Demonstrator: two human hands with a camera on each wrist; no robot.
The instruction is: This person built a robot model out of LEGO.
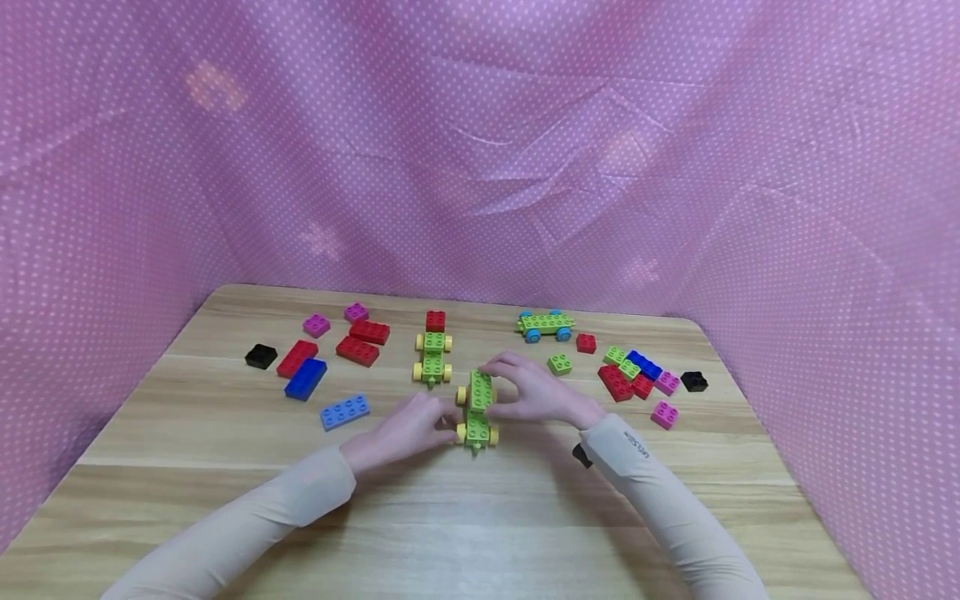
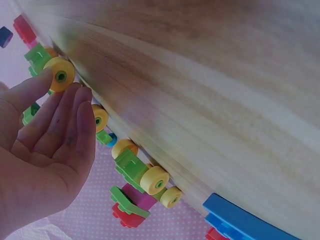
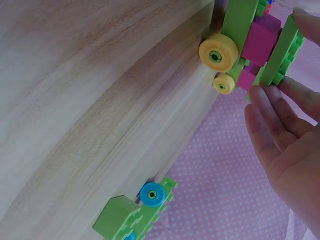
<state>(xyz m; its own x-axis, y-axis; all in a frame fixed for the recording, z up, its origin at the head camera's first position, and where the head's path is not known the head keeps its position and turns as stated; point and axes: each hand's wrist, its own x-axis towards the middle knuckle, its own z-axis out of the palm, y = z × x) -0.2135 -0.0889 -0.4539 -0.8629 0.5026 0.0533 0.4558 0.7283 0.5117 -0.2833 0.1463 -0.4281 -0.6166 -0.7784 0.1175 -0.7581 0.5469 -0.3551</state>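
A block car (image 1: 477, 429) with a light green base and yellow wheels stands in front of me. Pink bricks (image 3: 261, 40) rise from its base, and a long light green brick (image 1: 482, 389) lies across their top. My right hand (image 1: 542, 390) pinches this green brick between thumb and fingers, at its two ends in the right wrist view. From the left, my left hand (image 1: 415, 427) holds the car low down, its thumb against a yellow wheel (image 2: 61, 74) and fingers curled beside it. Another yellow-wheeled car (image 1: 432, 367) with a red brick (image 1: 436, 321) at its far end stands just beyond.
A blue-wheeled green car (image 1: 545, 325) stands at the back. Red, pink and black bricks and two blue ones (image 1: 306, 379) (image 1: 346, 412) lie on the left. More loose bricks (image 1: 617, 382) are spread on the right. A black brick (image 1: 582, 455) lies by my right sleeve. Pink dotted cloth (image 1: 480, 167) surrounds the table.
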